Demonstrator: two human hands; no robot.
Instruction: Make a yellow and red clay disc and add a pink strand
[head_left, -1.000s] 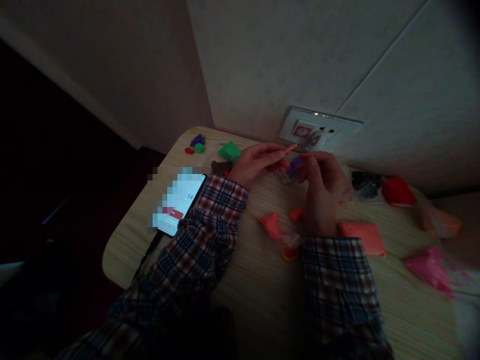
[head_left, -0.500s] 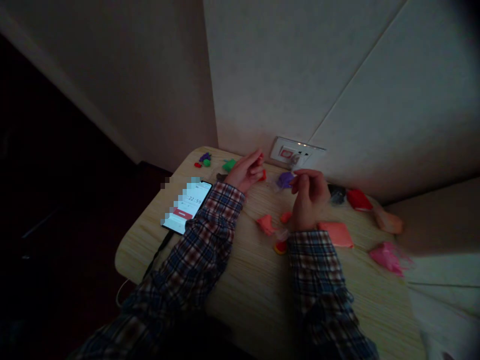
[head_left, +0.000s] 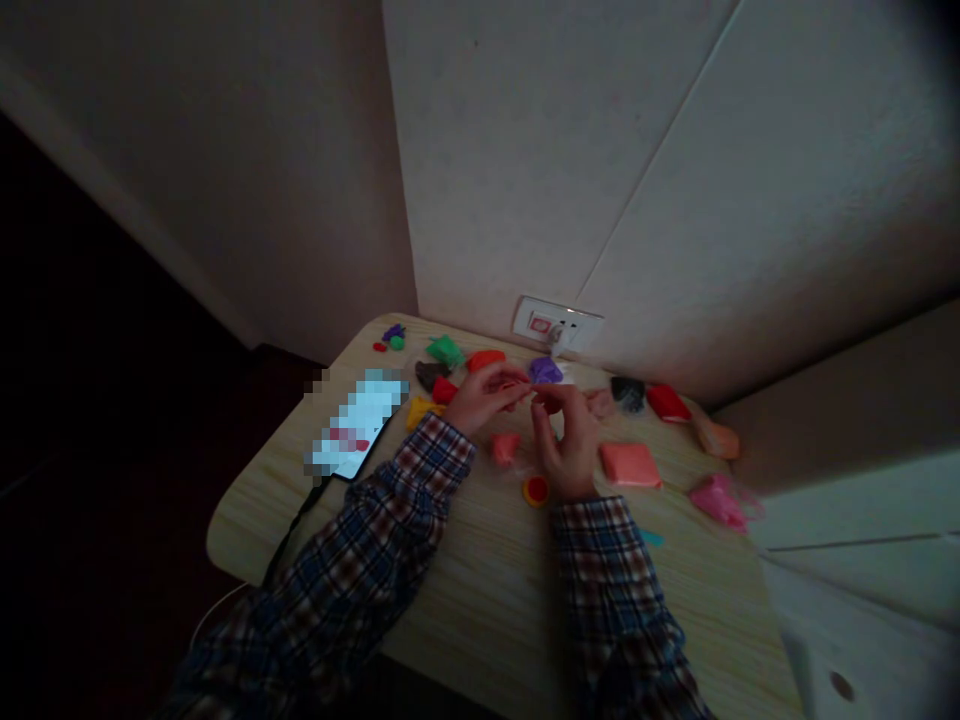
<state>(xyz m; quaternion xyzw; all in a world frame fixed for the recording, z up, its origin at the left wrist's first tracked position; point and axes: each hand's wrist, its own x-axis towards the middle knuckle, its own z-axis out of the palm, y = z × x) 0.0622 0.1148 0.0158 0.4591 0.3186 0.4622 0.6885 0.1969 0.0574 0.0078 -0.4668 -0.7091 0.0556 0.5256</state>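
My left hand is curled above the table, with a bit of red modelling clay showing among its fingers. My right hand faces it, thumb and fingers bent into a pinch, and the fingertips of both hands meet. What the right fingers grip is too small to make out. Below them on the table lie a lump of coral clay and a small yellow disc with a red centre. To the right of my right hand is a flat coral clay pack.
On the wooden table, a lit phone with a cable lies left. Green, purple, black, red and pink clay packs lie around. A wall socket holds a plug behind the table.
My hands have come together, fingertips now meeting where they were apart before. The camera view has shifted, uncovering yellow and red clay beside my left hand.
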